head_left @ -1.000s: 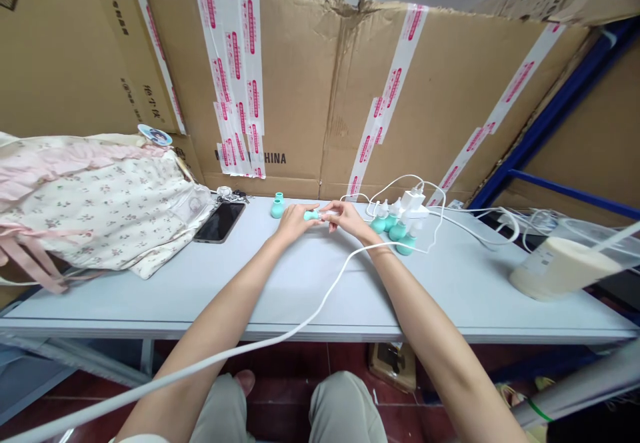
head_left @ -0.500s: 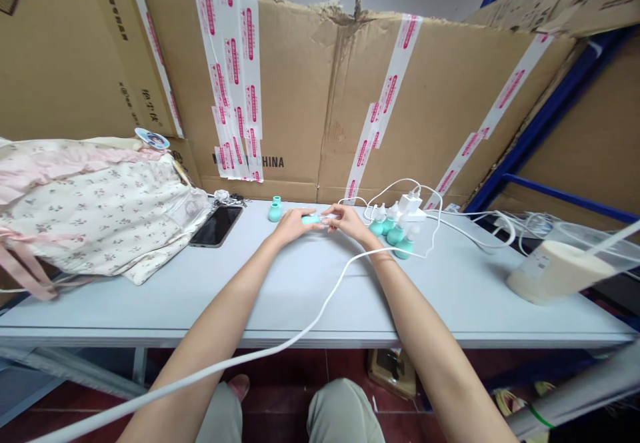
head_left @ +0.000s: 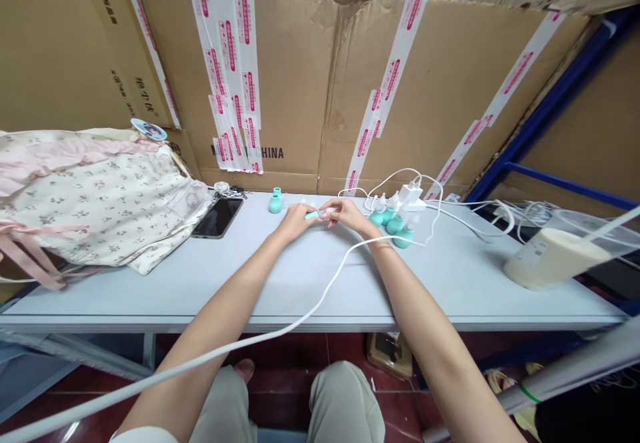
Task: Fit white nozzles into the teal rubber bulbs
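My left hand (head_left: pixel 293 223) is closed around a small mint-green bulb (head_left: pixel 313 215), which lies on its side just above the table. At the bulb's right end, the fingers of my right hand (head_left: pixel 347 214) pinch a small translucent nozzle (head_left: pixel 327 213). The nozzle points toward the bulb's mouth; I cannot tell whether it sits inside. Left of my hands, two open-mouthed green bulbs (head_left: pixel 275 204) stand upright. Several green bulbs with clear nozzles (head_left: pixel 395 225) stand together right of my right hand. Faint clear pieces lie behind my left hand, partly hidden.
A white cable (head_left: pixel 320 313) crosses in front of my arms. A power strip with a charger (head_left: pixel 411 199) stands behind the bulbs. A phone (head_left: pixel 219 218) and floral cloth bag (head_left: pixel 110 203) lie left. A drink cup (head_left: pixel 555 256) stands right. Cardboard (head_left: pixel 295 96) walls the back.
The view has tilted down slightly, so the table sits higher in the picture. Both hands keep their hold on the bulb and nozzle, with the fingers shifted a little.
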Tool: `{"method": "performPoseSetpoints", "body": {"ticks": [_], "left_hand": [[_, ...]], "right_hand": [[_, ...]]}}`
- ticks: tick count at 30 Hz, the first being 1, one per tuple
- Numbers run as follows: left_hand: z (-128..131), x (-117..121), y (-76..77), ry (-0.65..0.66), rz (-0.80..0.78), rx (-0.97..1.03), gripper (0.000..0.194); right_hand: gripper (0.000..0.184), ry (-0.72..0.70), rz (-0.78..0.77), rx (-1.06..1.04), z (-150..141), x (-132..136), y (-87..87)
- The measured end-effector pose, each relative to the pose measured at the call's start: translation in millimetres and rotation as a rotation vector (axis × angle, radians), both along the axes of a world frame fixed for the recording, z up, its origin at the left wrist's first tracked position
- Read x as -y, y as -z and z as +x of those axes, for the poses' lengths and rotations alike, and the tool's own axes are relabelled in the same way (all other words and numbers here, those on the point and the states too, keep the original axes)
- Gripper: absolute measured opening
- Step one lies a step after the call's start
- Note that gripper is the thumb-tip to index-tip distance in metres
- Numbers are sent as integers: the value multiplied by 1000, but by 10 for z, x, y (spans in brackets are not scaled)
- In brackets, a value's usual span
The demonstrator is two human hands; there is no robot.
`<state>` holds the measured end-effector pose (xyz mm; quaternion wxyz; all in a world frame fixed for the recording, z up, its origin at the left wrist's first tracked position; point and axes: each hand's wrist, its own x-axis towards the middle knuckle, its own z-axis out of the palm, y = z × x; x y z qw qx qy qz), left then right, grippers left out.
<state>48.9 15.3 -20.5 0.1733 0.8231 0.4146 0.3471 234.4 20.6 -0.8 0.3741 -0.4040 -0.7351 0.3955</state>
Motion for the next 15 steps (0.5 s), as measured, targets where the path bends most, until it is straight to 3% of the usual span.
{"method": "performPoseSetpoints", "body": {"ticks": [2,5,10,15], "left_hand": [[-8,-73,-11,-30,-31,109,34],[16,-198,-12,27,-142,348,38],[118,-258,59,-15,-330,655,41],[209,-241,103,-43,-369,624,43]], "right_hand": [[51,41,56,-65,-44,10,-17],[69,120,108,-126,-101,12,-8],[66,81,-8,-110,-275,-16,151],[63,79,-77,-206,-356,-52,203]]}}
